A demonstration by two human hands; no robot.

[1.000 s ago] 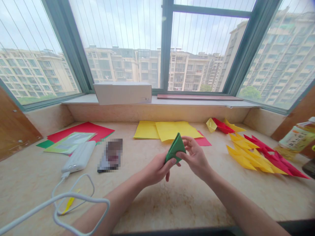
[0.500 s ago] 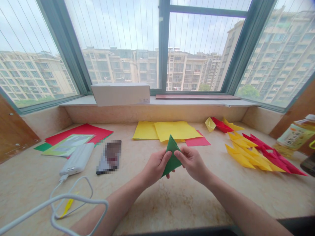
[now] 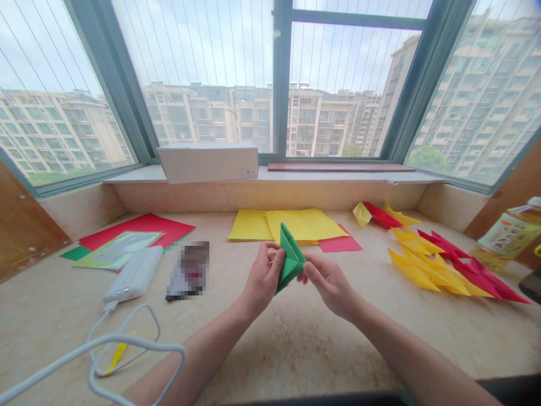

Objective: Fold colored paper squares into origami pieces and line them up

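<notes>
Two hands hold a folded green paper triangle [image 3: 289,258] upright above the counter [image 3: 321,349], left hand [image 3: 262,279] pinching its side, right hand [image 3: 328,285] pinching its lower edge; yellow sheets [image 3: 302,225] and folded red and yellow pieces [image 3: 439,270] lie beyond.

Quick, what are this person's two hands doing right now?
Left hand: closed, holding a folded green paper.
Right hand: closed, pinching the same folded green paper.
</notes>
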